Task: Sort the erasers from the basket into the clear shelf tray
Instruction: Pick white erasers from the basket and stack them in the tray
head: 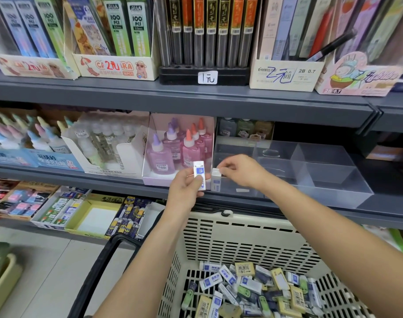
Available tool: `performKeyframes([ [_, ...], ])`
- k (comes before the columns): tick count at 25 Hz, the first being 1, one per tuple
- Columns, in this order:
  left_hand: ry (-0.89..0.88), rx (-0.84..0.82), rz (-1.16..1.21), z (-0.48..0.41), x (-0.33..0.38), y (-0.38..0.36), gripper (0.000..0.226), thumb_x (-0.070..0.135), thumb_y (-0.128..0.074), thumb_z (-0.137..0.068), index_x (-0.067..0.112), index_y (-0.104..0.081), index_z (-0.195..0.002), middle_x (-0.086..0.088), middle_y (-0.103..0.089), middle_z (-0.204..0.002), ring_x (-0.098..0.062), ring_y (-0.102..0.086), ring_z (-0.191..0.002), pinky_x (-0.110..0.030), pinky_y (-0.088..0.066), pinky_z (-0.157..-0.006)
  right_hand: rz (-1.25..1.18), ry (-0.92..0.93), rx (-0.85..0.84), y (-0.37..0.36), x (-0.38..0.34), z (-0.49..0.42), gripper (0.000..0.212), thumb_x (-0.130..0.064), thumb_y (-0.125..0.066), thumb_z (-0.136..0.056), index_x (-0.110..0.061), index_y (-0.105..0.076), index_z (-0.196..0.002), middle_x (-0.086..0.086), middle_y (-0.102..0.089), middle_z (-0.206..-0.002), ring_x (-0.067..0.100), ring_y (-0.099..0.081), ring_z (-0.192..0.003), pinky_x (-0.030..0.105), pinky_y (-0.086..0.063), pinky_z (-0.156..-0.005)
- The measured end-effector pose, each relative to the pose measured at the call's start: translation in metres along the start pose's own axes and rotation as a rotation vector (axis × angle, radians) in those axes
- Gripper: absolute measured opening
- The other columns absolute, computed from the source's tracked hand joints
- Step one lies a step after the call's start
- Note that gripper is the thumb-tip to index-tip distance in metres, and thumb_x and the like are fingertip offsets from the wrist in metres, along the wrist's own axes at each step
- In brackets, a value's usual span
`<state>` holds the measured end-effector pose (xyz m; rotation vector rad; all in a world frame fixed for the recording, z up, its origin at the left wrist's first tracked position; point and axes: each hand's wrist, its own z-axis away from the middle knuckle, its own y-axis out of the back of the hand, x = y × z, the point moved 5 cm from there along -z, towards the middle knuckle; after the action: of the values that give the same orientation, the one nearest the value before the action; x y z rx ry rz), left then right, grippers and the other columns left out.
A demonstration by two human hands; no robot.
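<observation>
Placing step: right hand point(239, 172) stands an eraser point(216, 180) in the clear tray point(333, 189)'s nine-o'clock corner; left hand point(186, 187) grips another eraser point(199, 174), to go alongside.

The left hand point(187, 187) holds a white eraser with a blue label point(199, 174) upright before the pink glue bottles point(183, 146). Just beside it, the right hand point(241, 172) pinches the top of a second white eraser point(216, 180) standing in the front-left compartment of the clear shelf tray point(333, 180). Below, the cream basket point(241, 242) holds mixed erasers point(253, 290).
</observation>
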<state>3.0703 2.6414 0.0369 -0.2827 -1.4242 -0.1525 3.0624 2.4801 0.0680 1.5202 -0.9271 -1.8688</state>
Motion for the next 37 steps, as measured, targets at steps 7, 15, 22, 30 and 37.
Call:
performKeyframes([
  [7, 0.008, -0.119, 0.097, 0.004, 0.002, -0.008, 0.031, 0.000, -0.044, -0.094, 0.020, -0.067, -0.092, 0.004, -0.070, -0.080, -0.005, -0.061, -0.067, -0.021, -0.050, -0.060, -0.169, 0.154, 0.156, 0.017, -0.025, 0.024, 0.014, -0.030, -0.058, -0.090, -0.023, -0.071, -0.087, -0.014, -0.064, -0.072, 0.003, -0.060, -0.070, 0.023, -0.049, -0.070],
  [15, -0.138, 0.050, -0.247, 0.000, 0.001, 0.000, 0.021, 0.006, -0.056, -0.090, 0.025, -0.063, -0.092, 0.002, -0.067, -0.096, -0.010, -0.062, -0.088, -0.035, -0.054, -0.082, -0.393, 0.007, 0.270, 0.044, -0.003, 0.017, 0.012, -0.021, -0.065, -0.086, -0.028, -0.063, -0.077, 0.001, -0.072, -0.081, 0.012, -0.068, -0.069, 0.033, -0.054, -0.070],
  [22, -0.151, 0.005, -0.342, -0.006, -0.004, -0.006, 0.018, 0.011, -0.057, -0.090, 0.026, -0.061, -0.098, 0.007, -0.068, -0.095, -0.006, -0.062, -0.089, -0.041, -0.052, -0.089, -0.065, -0.048, 0.065, 0.003, 0.006, -0.004, 0.010, -0.027, -0.055, -0.092, -0.023, -0.063, -0.096, 0.002, -0.070, -0.101, 0.020, -0.064, -0.096, 0.040, -0.051, -0.089],
  [30, -0.237, 0.099, -0.289, 0.014, 0.006, -0.002, 0.023, 0.008, -0.054, -0.089, 0.029, -0.060, -0.084, 0.004, -0.069, -0.088, -0.013, -0.064, -0.085, -0.040, -0.053, -0.082, -0.119, 0.009, 0.169, 0.020, 0.002, 0.022, 0.020, -0.016, -0.056, -0.091, -0.019, -0.066, -0.109, -0.002, -0.069, -0.105, 0.013, -0.063, -0.099, 0.030, -0.048, -0.094],
  [37, -0.085, -0.191, -0.476, 0.079, -0.057, -0.029, 0.014, 0.014, -0.055, -0.091, 0.021, -0.063, -0.082, 0.002, -0.068, -0.083, -0.017, -0.064, -0.081, -0.031, -0.051, -0.080, -0.425, -0.058, 0.066, -0.017, 0.064, 0.152, 0.017, -0.013, -0.062, -0.088, -0.028, -0.065, -0.078, -0.013, -0.070, -0.065, -0.004, -0.061, -0.056, 0.009, -0.046, -0.057],
])
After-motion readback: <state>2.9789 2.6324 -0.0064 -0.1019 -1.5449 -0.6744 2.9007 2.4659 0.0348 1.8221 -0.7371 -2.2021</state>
